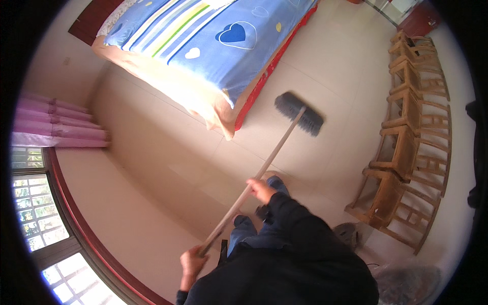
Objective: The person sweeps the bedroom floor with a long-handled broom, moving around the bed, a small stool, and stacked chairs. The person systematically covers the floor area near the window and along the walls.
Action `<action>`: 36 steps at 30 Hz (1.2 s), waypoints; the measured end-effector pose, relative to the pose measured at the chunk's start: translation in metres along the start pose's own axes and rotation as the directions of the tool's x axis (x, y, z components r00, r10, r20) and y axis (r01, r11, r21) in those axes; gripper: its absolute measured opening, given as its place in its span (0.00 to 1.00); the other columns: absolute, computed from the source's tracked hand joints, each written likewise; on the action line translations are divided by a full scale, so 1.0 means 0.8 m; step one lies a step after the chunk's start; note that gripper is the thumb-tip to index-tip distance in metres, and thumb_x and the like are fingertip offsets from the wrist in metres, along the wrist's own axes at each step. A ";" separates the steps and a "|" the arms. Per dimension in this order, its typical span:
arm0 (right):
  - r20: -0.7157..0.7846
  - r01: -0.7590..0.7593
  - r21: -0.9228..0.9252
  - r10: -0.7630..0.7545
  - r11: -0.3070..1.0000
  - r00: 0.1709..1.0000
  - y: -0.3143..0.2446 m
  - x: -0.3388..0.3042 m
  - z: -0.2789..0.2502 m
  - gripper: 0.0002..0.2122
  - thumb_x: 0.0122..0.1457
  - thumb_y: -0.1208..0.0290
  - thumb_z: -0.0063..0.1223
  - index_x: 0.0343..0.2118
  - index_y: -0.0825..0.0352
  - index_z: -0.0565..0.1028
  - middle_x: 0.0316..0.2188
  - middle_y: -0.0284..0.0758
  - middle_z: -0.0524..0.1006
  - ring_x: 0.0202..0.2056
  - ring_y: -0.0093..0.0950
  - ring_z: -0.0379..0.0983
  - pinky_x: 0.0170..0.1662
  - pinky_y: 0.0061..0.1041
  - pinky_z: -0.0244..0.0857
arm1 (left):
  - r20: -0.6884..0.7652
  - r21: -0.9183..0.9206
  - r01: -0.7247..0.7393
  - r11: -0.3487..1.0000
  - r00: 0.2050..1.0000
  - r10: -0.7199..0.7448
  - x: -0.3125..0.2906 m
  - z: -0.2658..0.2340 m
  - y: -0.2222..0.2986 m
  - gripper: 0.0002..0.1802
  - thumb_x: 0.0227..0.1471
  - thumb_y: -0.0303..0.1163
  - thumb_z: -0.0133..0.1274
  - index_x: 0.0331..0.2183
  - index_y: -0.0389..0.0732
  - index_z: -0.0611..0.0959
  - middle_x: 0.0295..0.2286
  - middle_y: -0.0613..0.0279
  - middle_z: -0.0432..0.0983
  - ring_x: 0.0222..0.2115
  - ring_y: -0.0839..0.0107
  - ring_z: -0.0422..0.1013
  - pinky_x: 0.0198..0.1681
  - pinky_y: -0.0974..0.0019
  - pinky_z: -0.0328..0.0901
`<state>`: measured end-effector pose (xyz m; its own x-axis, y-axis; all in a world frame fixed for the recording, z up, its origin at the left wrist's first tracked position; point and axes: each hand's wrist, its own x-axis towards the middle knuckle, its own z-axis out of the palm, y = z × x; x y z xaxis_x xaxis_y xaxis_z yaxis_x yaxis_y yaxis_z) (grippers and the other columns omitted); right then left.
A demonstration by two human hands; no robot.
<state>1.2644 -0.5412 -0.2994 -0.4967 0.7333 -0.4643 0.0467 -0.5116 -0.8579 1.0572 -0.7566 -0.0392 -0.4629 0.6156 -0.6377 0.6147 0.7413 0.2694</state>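
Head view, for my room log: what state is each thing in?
Grey-bristled broom with long pale handle: slanting, gripped at two places
Bare left hand: closed around handle, near end
Bare right hand: closed around handle, nearer bristles
Blue heart-patterned bedspread: spread out
Pink fabric curtain: gathered in folds
Brown wooden chairs: lined up in a row
Barred window: open or shut, cannot tell

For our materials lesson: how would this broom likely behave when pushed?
The broom will probably stay stiff, its handle being long and straight. Its bristles may bend, as they look thin. It could feel end-heavy, the wide head sitting far beyond the right hand.
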 end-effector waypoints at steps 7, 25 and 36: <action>-0.438 -0.326 0.350 0.461 0.878 0.772 -0.117 0.117 -0.197 0.11 0.45 0.63 0.50 0.25 0.66 0.68 0.20 0.30 0.66 0.22 0.21 0.62 0.24 0.24 0.59 | -0.089 -0.215 -0.311 0.926 0.950 0.299 0.106 0.060 0.197 0.19 0.28 0.33 0.57 0.31 0.43 0.78 0.21 0.51 0.72 0.23 0.56 0.70 0.27 0.62 0.66; 0.305 -0.945 -0.049 0.906 0.322 0.293 -0.059 -0.264 0.329 0.10 0.53 0.59 0.43 0.30 0.60 0.66 0.25 0.32 0.69 0.23 0.24 0.65 0.17 0.15 0.52 | -0.426 0.170 0.438 0.883 0.841 -0.335 -0.393 -0.141 -0.137 0.08 0.21 0.22 0.51 0.16 0.36 0.78 0.15 0.49 0.69 0.20 0.58 0.70 0.22 0.64 0.62; 0.187 -0.757 0.122 0.734 0.642 0.653 0.038 -0.187 0.256 0.14 0.44 0.65 0.50 0.29 0.71 0.68 0.27 0.38 0.70 0.26 0.29 0.69 0.23 0.27 0.67 | -0.052 0.080 0.496 0.864 0.868 -0.494 -0.315 -0.051 -0.108 0.14 0.17 0.32 0.58 0.17 0.39 0.77 0.14 0.52 0.69 0.19 0.57 0.68 0.23 0.62 0.63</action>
<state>1.1628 -0.7582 -0.2113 -0.4522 0.0190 -0.8917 0.3005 -0.9381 -0.1724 1.0946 -0.9646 0.1279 -0.7387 0.1824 -0.6489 0.3524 0.9252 -0.1411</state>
